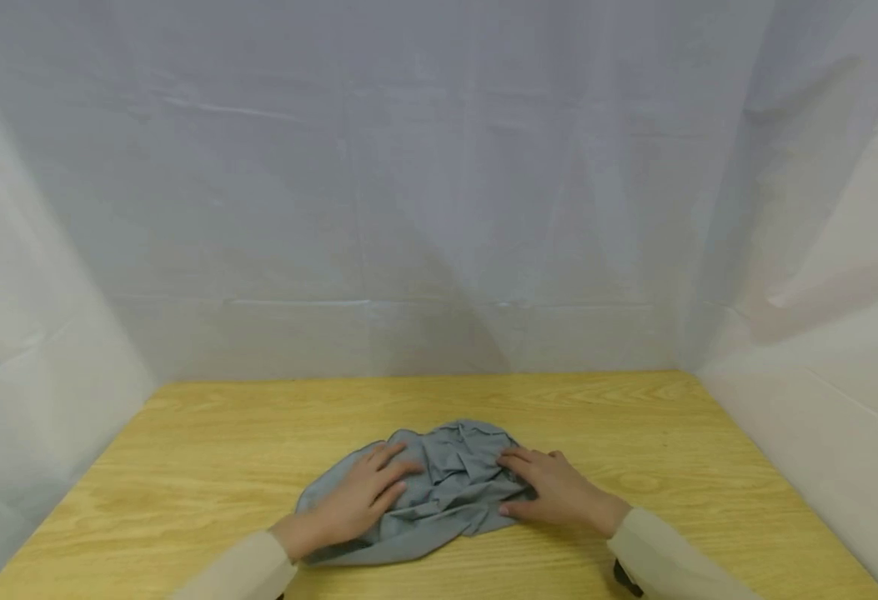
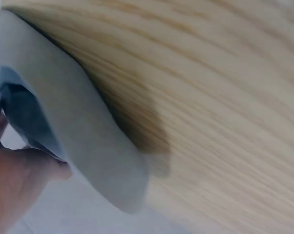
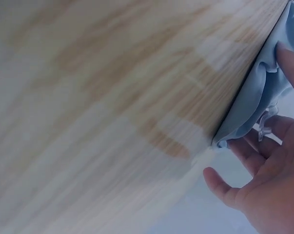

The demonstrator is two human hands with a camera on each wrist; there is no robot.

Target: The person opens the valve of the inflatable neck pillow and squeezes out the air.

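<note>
A crumpled grey-blue cloth (image 1: 446,467), wrinkled in the middle with a smoother fold along its front edge, lies on the table. My left hand (image 1: 359,496) rests on its left part, fingers spread. At the cloth's right end is my right hand (image 1: 559,492), its fingertips touching the fabric and its thumb apart from the fingers. The left wrist view shows a raised fold of the cloth (image 2: 88,117) beside part of the left hand (image 2: 20,185). A small clear piece (image 3: 266,122) shows between the cloth and the right hand (image 3: 276,185) in the right wrist view; its kind is unclear.
The wood-grain table (image 1: 243,425) extends around the cloth on all sides. A pale sheet (image 1: 408,192) hangs behind it, with similar sheets along the left (image 1: 18,333) and right (image 1: 821,358) sides.
</note>
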